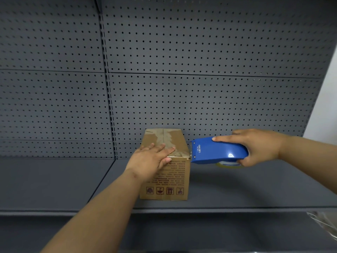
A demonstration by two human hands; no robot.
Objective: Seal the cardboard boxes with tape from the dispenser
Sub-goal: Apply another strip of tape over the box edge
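From the head view, a cardboard box (pixel 165 178) stands on a dark grey shelf (pixel 237 189), a little back from the front edge, before a perforated back panel (pixel 182 70); its printed front face is towards the camera, with the print and handling symbols upside down, and its top runs back towards the panel; clear tape (pixel 168 138) shows along the top seam. The left hand (pixel 151 161) lies flat on the near part of the top, fingers spread and stretched to the right, thumb over the front edge; this grip is open, pressing rather than pinching. The right hand (pixel 259 147) is wrapped round the rear of a blue tape dispenser (pixel 218 151), its grip closed on the body with the forefinger laid along the upper side. The dispenser's long axis runs left to right, roughly level; its metal-edged nose points left and touches the box's upper right edge at the near corner; the tape roll (pixel 228 164) shows beneath it.
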